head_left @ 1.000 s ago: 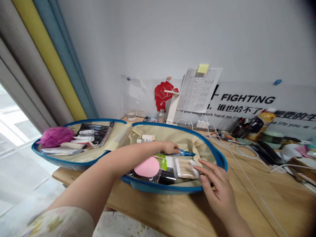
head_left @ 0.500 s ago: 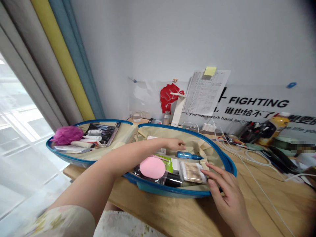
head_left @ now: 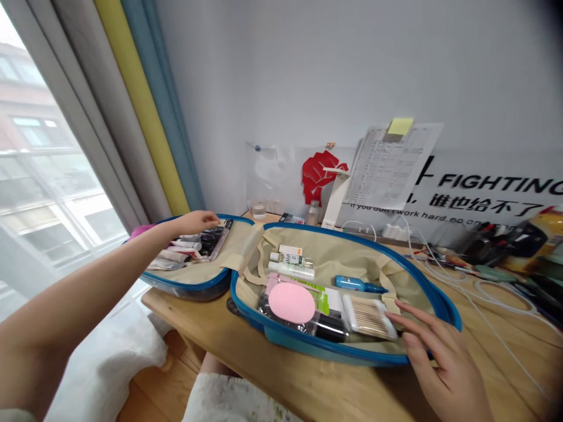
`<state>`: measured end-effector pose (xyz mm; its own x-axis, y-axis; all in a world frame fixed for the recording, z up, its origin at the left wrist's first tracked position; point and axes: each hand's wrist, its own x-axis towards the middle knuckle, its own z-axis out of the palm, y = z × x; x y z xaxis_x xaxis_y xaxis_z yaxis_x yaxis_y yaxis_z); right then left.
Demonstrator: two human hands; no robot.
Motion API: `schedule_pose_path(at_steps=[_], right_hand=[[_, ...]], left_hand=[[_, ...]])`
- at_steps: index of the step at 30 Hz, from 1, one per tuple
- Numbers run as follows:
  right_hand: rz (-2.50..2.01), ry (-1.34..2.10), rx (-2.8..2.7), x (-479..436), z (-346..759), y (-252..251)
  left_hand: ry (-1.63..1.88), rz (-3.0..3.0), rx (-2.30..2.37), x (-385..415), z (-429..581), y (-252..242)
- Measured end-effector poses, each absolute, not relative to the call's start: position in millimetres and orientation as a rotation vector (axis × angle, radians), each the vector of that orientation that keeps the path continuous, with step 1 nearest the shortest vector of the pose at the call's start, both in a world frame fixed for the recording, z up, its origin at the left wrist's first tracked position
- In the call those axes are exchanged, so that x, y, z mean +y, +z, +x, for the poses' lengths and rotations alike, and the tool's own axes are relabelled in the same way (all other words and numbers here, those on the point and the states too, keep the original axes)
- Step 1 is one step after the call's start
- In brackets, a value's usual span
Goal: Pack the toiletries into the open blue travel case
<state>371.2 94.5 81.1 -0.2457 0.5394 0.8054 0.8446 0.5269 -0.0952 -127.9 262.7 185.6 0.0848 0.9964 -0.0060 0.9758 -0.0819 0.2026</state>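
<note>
A blue-rimmed case point(head_left: 303, 347) lies open on the table, both halves facing up. My left hand point(head_left: 199, 222) hovers above the left half, near a pack of black-handled brushes point(head_left: 213, 239); its fingers are loosely bent and nothing shows in them. At the right half's near rim, my right hand point(head_left: 446, 357) spreads its fingers beside a pack of cotton swabs point(head_left: 368, 316). Close by are a blue bottle point(head_left: 358, 284), a pink oval sponge point(head_left: 291, 302), a black tube point(head_left: 331, 327) and white tubes point(head_left: 290, 271). The purple bath puff point(head_left: 139, 230) is partly hidden by my left arm.
Behind the case stand a white lamp point(head_left: 336, 199), a small glass bottle point(head_left: 313, 212) and a clear jar point(head_left: 258, 210). White cables point(head_left: 457, 278) and a yellow-labelled bottle point(head_left: 539, 237) are on the right of the table. Curtains point(head_left: 145, 117) hang at the left.
My left hand has moved from over the right half to over the left half, uncovering the white tubes. My right hand stays at the rim. The view has shifted left.
</note>
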Motion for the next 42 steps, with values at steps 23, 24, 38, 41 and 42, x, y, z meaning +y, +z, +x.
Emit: schedule_pose_path(at_steps=[23,24,38,41,42], right_hand=[[-1.155,-0.476,-1.956,94.9,374.3,77.4],[-1.152,-0.476,-1.958,95.1,374.4,77.3],[-1.139,-0.503,-1.96,95.2,371.5,79.8],[-1.142,-0.494,-1.96,95.0,371.5,79.2],[-1.142,-0.492,-1.957,95.1,371.8,78.9]], left_hand=[[-0.694,2.799,1.804,230.9,-144.7,120.8],[-0.688,2.831,1.784,230.5,-145.9,118.5],[-0.663,3.116,1.543,242.1,-156.1,96.0],[-0.663,3.104,1.544,244.8,-162.1,97.3],[-0.644,3.101,1.55,245.1,-164.0,97.5]])
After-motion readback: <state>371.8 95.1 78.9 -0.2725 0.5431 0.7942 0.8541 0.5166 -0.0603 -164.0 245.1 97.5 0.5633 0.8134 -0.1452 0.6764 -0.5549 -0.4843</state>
